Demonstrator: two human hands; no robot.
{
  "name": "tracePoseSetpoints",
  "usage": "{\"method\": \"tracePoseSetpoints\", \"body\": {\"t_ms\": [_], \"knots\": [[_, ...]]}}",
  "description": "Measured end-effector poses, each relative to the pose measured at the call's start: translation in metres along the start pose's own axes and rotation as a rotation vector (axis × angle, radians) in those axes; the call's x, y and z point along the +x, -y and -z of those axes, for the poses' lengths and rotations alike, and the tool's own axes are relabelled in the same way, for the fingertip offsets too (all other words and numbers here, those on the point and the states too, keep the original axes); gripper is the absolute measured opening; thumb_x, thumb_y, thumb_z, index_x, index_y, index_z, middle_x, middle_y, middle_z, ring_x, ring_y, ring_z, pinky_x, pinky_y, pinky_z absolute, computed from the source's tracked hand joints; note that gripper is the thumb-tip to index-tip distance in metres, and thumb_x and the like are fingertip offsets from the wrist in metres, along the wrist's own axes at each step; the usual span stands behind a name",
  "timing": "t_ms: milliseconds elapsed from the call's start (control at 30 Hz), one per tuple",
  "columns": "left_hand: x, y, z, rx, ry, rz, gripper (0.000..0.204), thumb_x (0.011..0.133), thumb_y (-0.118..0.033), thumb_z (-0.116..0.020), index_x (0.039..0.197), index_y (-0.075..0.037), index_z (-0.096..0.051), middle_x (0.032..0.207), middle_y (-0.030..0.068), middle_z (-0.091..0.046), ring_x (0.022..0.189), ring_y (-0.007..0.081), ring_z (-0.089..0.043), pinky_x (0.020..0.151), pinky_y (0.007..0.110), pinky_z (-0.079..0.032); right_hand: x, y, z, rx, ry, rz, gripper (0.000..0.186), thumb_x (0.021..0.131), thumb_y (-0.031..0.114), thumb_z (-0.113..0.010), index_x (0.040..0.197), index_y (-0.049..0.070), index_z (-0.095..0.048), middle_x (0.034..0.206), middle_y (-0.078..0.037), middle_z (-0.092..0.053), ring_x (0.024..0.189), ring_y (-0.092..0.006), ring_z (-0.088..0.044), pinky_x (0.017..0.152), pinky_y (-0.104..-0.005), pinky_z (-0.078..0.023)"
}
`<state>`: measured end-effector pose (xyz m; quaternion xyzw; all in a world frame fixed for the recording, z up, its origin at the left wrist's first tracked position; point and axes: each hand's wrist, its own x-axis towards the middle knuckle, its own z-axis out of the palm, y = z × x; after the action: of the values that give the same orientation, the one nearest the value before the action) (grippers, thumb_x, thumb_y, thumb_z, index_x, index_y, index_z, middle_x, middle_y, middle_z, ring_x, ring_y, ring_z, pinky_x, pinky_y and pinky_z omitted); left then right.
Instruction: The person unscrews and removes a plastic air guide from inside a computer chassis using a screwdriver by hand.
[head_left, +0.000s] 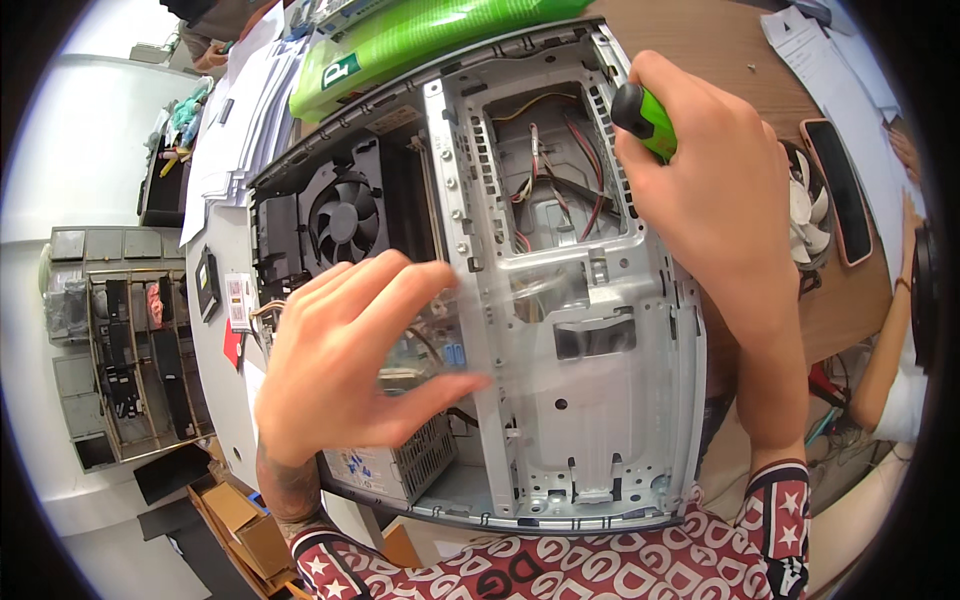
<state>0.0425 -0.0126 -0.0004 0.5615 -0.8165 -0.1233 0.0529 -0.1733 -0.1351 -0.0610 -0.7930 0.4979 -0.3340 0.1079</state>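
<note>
A green-and-black tool handle [648, 122] is gripped in the right hand [722, 180], with the fingers curled closely around it and the thumb laid along its side; its black end is left exposed, while the rest is hidden by the hand. The left hand [345, 350] is held spread, its thumb and forefinger parted in a wide curve, and nothing can be seen pinched between them. Whether the metal below is touched by those slightly blurred fingertips cannot be told.

Both hands are held over an opened computer case [590, 425], which is laid on its side at the near part of the table [715, 65]. The right hand is placed at the case's far right edge, beside a bay where loose wires [555, 190] are seen. By the left hand, a black fan [346, 217] is seen beyond the fingers, and a perforated metal box [400, 468] is seen on the near side, inside the case.
</note>
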Motion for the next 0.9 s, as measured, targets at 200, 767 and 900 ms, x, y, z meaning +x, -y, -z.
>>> {"method": "tracePoseSetpoints", "body": {"t_ms": [200,767,900], "knots": [[0.004,0.007,-0.011,-0.424,-0.128,0.096,0.075,0.06,-0.043,-0.083,0.112,0.002,-0.054,0.075,0.0023,-0.047,0.066,0.0132,-0.045,0.06,0.026,-0.037,0.0,0.001,-0.001,-0.051,-0.014,0.028,0.021,0.075,0.011,-0.066,0.093,0.006,-0.057,0.081,-0.011,-0.065,0.074,-0.0373,-0.063,0.064,-0.0452,-0.049],[-0.001,0.026,0.002,-1.385,0.1,0.224,0.054,0.065,-0.008,-0.068,0.114,0.001,-0.047,0.095,0.0126,-0.056,0.073,0.0137,-0.056,0.065,0.025,-0.046,0.001,0.006,0.001,-0.01,0.018,-0.026,0.02,0.075,0.012,-0.067,0.09,0.006,-0.055,0.081,-0.013,-0.064,0.077,-0.0371,-0.062,0.065,-0.0449,-0.047],[0.0,0.032,-0.002,-1.4,0.04,0.148,0.049,0.07,-0.008,-0.069,0.114,0.0,-0.05,0.097,0.0093,-0.057,0.075,0.009,-0.054,0.07,0.022,-0.045,0.001,0.006,0.0,0.01,-0.038,0.006,0.018,0.081,0.015,-0.065,0.084,0.004,-0.052,0.069,-0.015,-0.058,0.065,-0.0368,-0.056,0.059,-0.0415,-0.042]]}}
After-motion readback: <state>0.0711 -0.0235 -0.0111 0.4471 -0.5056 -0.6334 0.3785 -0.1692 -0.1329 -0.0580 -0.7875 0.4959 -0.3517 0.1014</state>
